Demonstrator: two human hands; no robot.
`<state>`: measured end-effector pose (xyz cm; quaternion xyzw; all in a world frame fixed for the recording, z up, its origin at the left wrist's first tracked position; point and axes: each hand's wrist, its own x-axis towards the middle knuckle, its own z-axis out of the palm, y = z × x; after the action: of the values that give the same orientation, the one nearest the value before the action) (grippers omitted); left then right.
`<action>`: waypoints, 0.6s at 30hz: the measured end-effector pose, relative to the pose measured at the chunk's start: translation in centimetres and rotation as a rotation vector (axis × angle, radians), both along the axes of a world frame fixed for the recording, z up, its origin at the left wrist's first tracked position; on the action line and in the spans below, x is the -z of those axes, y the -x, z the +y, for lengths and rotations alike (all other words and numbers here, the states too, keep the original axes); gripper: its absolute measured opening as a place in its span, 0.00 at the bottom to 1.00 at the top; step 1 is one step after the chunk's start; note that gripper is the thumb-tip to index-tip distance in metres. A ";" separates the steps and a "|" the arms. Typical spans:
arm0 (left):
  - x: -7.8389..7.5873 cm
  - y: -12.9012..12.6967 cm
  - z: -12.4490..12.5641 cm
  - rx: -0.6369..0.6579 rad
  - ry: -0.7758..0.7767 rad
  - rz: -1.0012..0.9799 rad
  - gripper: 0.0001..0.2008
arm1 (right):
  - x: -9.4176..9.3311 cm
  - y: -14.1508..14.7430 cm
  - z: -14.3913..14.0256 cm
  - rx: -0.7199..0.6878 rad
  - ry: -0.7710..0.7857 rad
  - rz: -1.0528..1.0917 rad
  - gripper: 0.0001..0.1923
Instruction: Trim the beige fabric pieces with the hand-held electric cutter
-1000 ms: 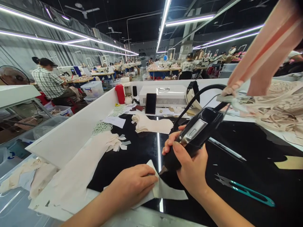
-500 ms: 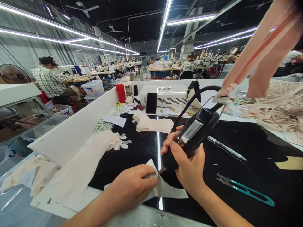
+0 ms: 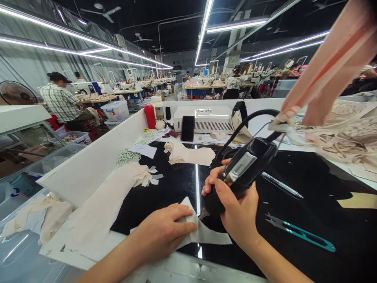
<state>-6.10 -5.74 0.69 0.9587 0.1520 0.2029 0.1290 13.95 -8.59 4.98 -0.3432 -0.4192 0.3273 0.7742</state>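
My right hand (image 3: 235,214) grips a black corded hand-held cutter (image 3: 240,171), its tip touching a pale cream fabric piece (image 3: 207,235) on the black glossy tabletop (image 3: 309,177). My left hand (image 3: 165,232) lies flat on the left part of that fabric piece, fingers spread and pressing it down near the table's front edge. The cutter's black cable (image 3: 244,122) arcs up and back toward the far side.
Teal thread snips (image 3: 297,232) lie to the right. A stack of cream pieces (image 3: 188,155), fabric scraps (image 3: 147,177), a phone (image 3: 187,128), a white box (image 3: 206,118) and a red bottle (image 3: 149,116) stand farther back. Lace fabric (image 3: 341,137) is heaped at right. Other workers sit at distant tables.
The cutter tip and my right hand have shifted slightly along the fabric edge; my left hand stays pressed on the piece.
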 end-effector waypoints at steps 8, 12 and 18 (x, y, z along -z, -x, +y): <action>-0.5 -0.1 -0.1 0.022 -0.023 -0.050 0.11 | -1.2 -1.5 -1.4 0.024 -0.004 -0.005 0.19; -0.7 -1.4 -1.2 -0.026 0.014 -0.088 0.11 | -0.9 -2.6 -3.0 0.045 -0.012 -0.032 0.19; -0.2 -3.1 -2.5 -0.050 0.055 -0.049 0.12 | 0.2 -3.4 -4.6 0.045 -0.012 -0.058 0.19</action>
<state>-2.99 -8.28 0.89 0.9455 0.1781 0.2252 0.1538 17.39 -13.15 4.79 -0.3571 -0.4357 0.2973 0.7709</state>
